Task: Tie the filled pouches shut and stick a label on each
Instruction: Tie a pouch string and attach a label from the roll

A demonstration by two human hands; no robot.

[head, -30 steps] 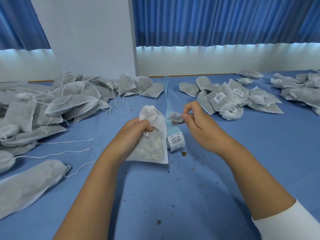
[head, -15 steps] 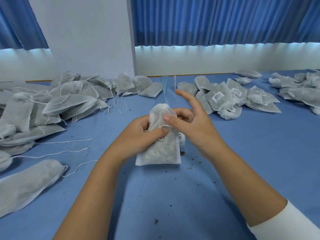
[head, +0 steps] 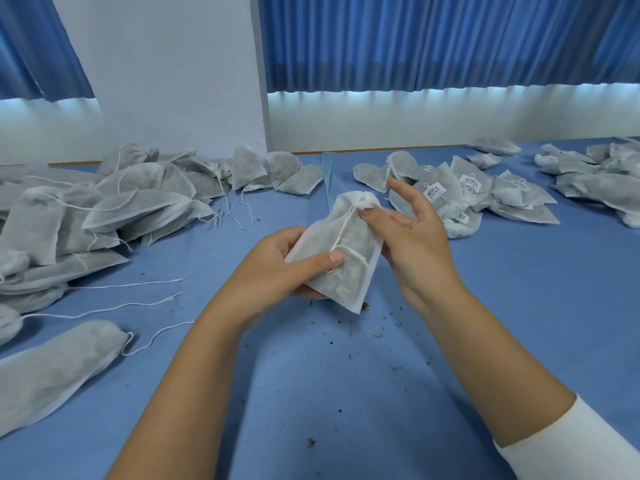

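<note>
Since half a second ago our right hand (head: 419, 237) has slid to the gathered neck of the pouch (head: 349, 271), which now tilts above the table (head: 346, 393). Our left hand (head: 284, 268) grips it, thumb pinning the drawstring (head: 343, 230), fingers curled behind. The right thumb touches the neck; its other fingers fan out straight, holding nothing. No label shows on this face, so we judge labelling is in hand. Next, we should check it sticks, then lay the pouch on the labelled pile (head: 460, 192).
</note>
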